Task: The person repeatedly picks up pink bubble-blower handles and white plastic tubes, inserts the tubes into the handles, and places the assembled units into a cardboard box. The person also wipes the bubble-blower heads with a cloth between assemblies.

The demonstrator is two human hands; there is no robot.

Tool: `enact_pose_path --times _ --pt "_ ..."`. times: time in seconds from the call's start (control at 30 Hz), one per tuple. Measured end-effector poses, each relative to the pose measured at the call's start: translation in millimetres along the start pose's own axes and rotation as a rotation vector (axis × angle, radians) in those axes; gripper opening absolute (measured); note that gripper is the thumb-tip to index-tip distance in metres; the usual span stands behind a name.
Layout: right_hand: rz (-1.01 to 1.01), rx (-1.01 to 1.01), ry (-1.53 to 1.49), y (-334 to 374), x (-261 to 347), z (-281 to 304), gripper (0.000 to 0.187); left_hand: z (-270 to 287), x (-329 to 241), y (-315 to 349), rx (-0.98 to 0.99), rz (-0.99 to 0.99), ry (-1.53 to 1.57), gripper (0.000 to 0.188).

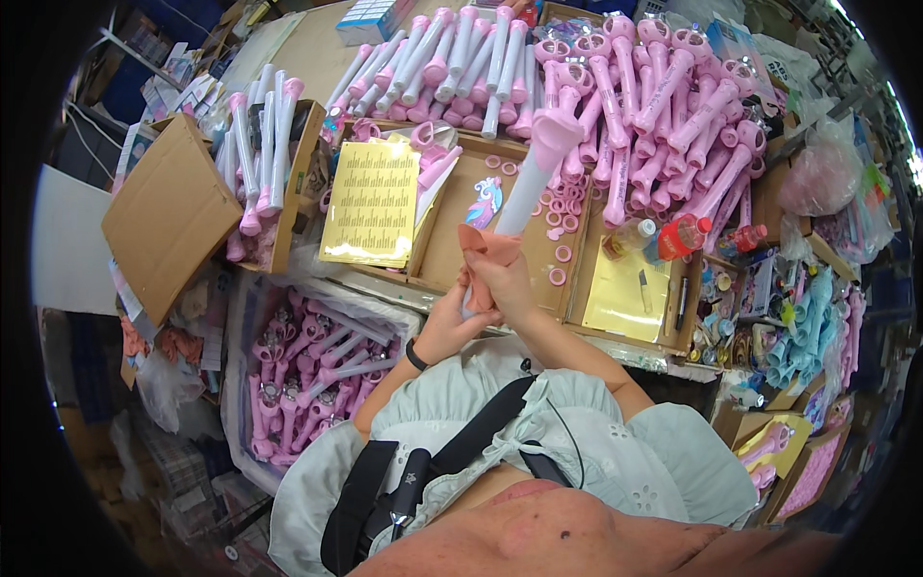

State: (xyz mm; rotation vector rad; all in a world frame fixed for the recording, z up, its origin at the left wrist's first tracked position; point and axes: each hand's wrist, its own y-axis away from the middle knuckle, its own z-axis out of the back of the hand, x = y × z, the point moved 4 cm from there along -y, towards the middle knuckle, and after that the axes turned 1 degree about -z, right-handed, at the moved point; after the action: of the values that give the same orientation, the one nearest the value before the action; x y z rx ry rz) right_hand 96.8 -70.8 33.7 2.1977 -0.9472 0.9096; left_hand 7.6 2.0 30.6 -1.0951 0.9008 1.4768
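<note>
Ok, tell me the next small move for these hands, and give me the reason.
I'd probably slide the orange cloth a little up the tube toward its pink end: the right fingers already grip the cloth around the lower part, the left fingers seem to steady it below, and the white stretch above is uncovered.

A blue-and-white cardboard box (375,19) sits at the upper edge of the frame. Right of centre, a clear plastic bottle with a red label and red cap (679,238) lies tilted between a clear bottle with a pale cap (629,240) and a smaller red-capped bottle (741,240). Below them, a slim black pen (683,302) lies beside a glossy gold sheet (615,310). A clear, crumpled plastic bag (820,173) and a heap of light-blue pieces (806,327) fill the right side; a brown cardboard panel (173,216) slants at left.
</note>
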Motion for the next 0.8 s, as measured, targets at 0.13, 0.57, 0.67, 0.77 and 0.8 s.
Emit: enact_pose_path --times 0.13,0.57,0.67,0.77,0.8 --pt "-0.043 0.168 0.421 2.4 7.7 15.3 0.028 23.7 11.6 -9.3 0.197 0.13 -0.154 0.06" --pt "0.008 0.455 1.356 29.1 40.5 17.6 0.038 97.9 -21.6 -2.6 -0.576 -0.223 0.726 0.051" --pt "-0.016 0.407 1.143 39.1 43.8 37.9 0.047 97.6 -17.0 2.7 -0.547 -0.195 0.825 0.051" --pt "-0.06 0.297 0.794 40.2 47.0 62.5 0.053 98.7 -10.0 8.5 -0.618 -0.209 0.987 0.053" --pt "-0.003 0.257 0.696 37.8 47.3 68.9 0.055 98.2 -9.3 10.9 -0.608 -0.211 0.989 0.055"
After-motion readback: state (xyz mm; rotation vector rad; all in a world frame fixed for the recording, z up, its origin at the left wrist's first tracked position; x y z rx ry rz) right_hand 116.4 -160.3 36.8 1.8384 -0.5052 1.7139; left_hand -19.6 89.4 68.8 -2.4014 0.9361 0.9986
